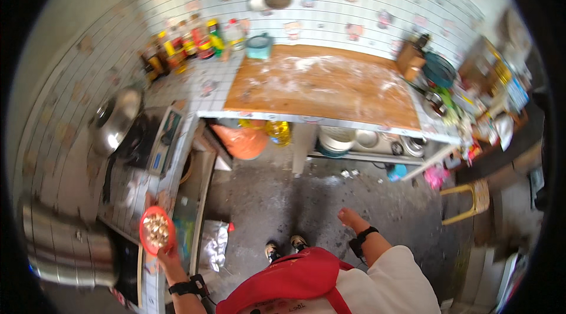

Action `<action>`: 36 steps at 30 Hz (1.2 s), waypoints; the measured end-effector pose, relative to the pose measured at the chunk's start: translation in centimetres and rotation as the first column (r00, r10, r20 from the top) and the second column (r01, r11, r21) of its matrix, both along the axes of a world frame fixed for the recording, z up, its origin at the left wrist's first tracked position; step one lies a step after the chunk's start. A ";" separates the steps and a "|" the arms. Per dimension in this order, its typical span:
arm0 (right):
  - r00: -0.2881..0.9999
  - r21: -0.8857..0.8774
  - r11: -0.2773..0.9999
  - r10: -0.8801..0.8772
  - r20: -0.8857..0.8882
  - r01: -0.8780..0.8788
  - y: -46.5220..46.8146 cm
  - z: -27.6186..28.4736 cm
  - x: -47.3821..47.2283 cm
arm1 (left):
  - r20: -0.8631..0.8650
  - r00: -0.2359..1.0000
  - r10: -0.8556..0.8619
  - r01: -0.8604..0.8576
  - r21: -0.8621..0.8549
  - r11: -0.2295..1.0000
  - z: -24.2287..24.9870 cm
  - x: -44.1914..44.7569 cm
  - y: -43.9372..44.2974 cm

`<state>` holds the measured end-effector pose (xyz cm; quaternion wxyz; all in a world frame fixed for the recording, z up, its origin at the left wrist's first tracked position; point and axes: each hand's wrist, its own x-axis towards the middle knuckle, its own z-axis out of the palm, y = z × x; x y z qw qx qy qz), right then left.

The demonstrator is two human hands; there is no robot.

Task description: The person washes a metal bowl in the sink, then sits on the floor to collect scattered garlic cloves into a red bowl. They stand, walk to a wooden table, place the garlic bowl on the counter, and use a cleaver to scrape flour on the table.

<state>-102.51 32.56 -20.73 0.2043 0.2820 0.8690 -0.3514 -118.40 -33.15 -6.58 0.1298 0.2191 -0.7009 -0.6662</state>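
Note:
My left hand grips the near rim of a red plastic bowl. Inside the bowl are pale, brown-edged chopped pieces, possibly mushrooms. The bowl is over the front edge of the left-hand tiled counter. Out over the floor at my right side, my right hand is loosely curled, with nothing visible in it. Both wrists carry black straps. Ahead, a large wooden board dusted with white powder lies on the back counter.
On the left counter are a wok lid, a gas stove and a steel pot. Sauce bottles fill the corner. An orange bag and an oil bottle sit below; a yellow stool stands right.

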 end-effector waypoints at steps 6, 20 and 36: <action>0.981 0.065 0.985 -0.164 0.101 0.158 -1.9 0.7 6.8 | 0.114 0.993 -0.026 0.106 -0.779 0.618 2.9 -2.0 1.2; 0.823 -0.112 0.840 -0.480 0.305 0.531 -6.8 0.6 16.8 | 0.035 0.996 0.077 -0.082 0.619 0.781 -11.0 -13.4 -0.5; 0.869 0.308 0.951 -0.175 0.463 0.027 15.8 5.6 14.2 | 0.384 0.713 -0.586 0.299 0.590 0.750 -8.4 -3.9 28.2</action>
